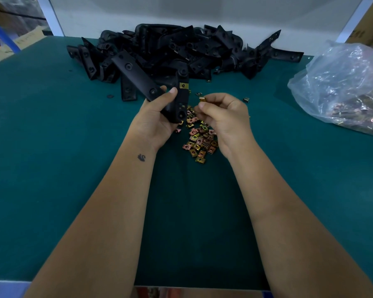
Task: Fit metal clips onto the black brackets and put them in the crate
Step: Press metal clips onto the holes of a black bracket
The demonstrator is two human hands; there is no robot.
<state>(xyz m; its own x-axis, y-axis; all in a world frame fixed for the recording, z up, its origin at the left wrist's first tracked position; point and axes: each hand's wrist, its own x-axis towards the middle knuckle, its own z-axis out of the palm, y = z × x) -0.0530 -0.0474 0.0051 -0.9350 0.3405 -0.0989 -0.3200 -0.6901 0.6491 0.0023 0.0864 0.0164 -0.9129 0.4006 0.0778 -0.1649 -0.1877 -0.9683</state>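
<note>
the left hand (157, 114) is gripping a black bracket (178, 97) above the green table (52, 147), its long axis standing nearly upright, one clip (183, 85) sitting near its far end. the right hand (222, 117) is pinching a loose clip (202, 99) just beside it, over the clip pile (199, 138).

Green table (52, 147); white wall (181, 11); cardboard boxes (370, 24)
</note>
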